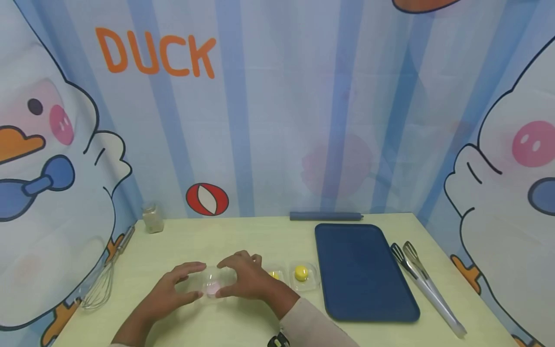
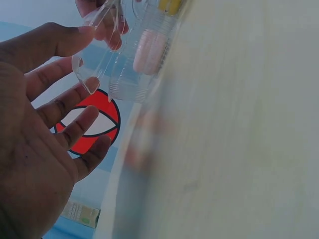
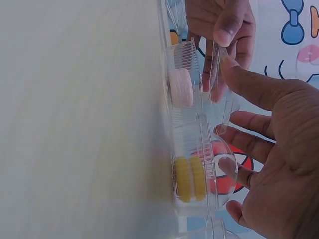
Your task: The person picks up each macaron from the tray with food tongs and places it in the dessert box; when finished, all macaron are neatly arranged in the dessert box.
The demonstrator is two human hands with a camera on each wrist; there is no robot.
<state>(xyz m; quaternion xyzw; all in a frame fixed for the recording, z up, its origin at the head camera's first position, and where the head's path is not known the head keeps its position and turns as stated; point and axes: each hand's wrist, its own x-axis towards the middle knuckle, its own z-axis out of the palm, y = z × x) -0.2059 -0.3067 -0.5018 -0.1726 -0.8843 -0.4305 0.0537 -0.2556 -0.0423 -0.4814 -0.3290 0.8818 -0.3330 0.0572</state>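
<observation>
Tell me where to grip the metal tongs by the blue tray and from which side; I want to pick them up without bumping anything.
Grip the tongs by the plain handle end nearest you, coming from the right. They lie flat and slanted, spatula heads pointing away, with the blue tray close on their left, so the open table edge side looks safest.

On the table (image 1: 243,236), the left hand (image 1: 173,289) and right hand (image 1: 244,282) flank a clear case (image 1: 214,282) holding a macaron (image 1: 212,288). Right of it sit two more cases (image 1: 303,275), then the tray (image 1: 362,270), then tongs (image 1: 422,284). A whisk (image 1: 101,284) lies far left, a jar (image 1: 152,219) behind it, perhaps against the backdrop.
</observation>
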